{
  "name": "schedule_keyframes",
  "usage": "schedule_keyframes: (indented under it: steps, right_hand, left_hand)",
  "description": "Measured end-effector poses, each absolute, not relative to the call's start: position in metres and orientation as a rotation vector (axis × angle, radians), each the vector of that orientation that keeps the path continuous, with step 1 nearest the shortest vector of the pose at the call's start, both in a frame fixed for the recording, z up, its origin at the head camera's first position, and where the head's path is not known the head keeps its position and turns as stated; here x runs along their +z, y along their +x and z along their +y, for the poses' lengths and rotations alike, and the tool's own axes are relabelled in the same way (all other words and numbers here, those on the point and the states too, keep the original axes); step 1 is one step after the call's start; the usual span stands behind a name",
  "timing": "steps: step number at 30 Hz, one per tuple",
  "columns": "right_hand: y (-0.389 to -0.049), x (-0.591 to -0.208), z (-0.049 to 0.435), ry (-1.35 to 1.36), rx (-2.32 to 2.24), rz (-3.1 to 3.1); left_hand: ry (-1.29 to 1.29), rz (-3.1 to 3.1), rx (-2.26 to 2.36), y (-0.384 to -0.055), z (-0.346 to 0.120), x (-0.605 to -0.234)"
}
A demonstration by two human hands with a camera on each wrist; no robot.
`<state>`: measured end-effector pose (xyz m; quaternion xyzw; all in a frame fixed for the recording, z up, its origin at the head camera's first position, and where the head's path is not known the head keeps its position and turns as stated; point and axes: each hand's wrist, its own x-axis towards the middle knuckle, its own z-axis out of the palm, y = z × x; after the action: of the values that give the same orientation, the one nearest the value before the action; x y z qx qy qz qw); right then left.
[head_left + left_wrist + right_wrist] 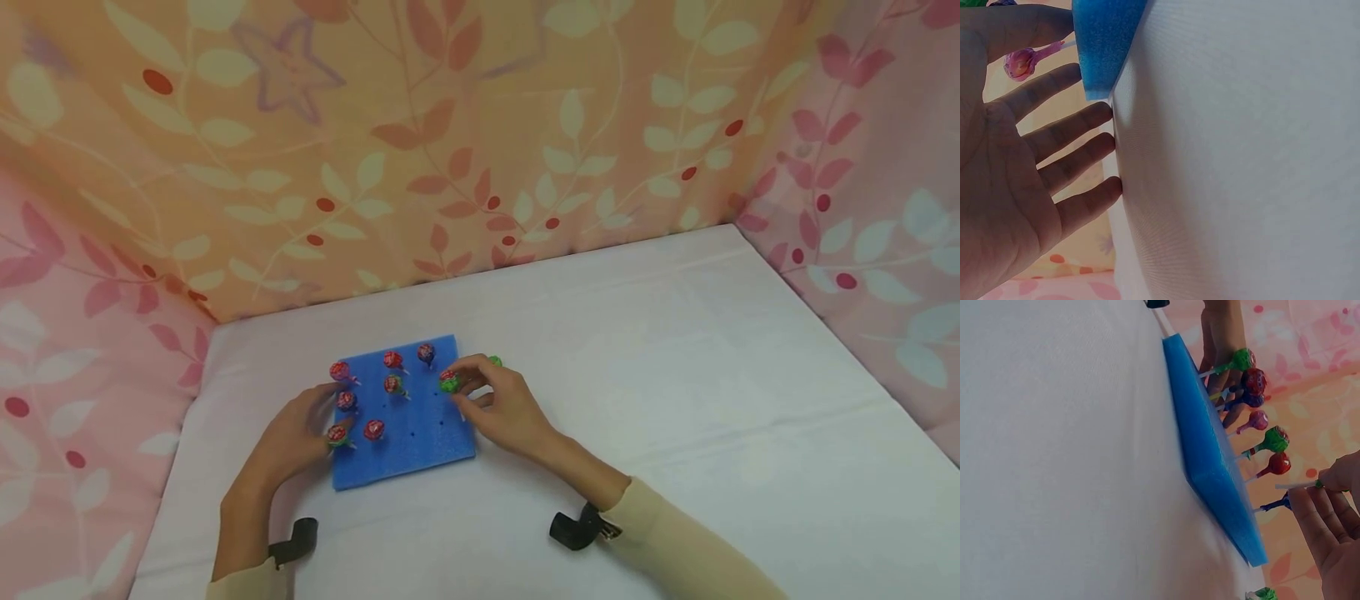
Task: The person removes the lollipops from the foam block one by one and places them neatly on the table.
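A blue foam block [431, 448] with small holes lies on the white cloth, and several wrapped lollipops stand in it on their sticks. My right hand [513, 408] pinches a green-and-red lollipop [449, 382] above the block's right side. Its white stick [1296, 485] sticks out from the fingertips in the right wrist view, clear of the block. My left hand [296, 435] rests at the block's left edge with fingers extended, its thumb touching the foam in the left wrist view. A dark blue lollipop [426, 353] stands near the far right corner.
Another green-wrapped lollipop [495, 360] lies on the cloth just beyond my right hand, mostly hidden. A pink lollipop [340, 371] and a red one [374, 429] stand on the block's left half. Patterned fabric walls [480, 150] enclose the table's back and sides.
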<state>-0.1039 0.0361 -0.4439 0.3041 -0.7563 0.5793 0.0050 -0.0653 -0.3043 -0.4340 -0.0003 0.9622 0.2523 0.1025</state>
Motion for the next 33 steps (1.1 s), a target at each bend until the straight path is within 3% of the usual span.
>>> schedule_keyframes:
  steps: [33]
  right_hand:
    - [-0.114, -0.462, 0.074, 0.651, 1.727, -2.439]
  left_hand:
    - [0.004, 2.835, 0.764, -0.064, -0.304, -0.433]
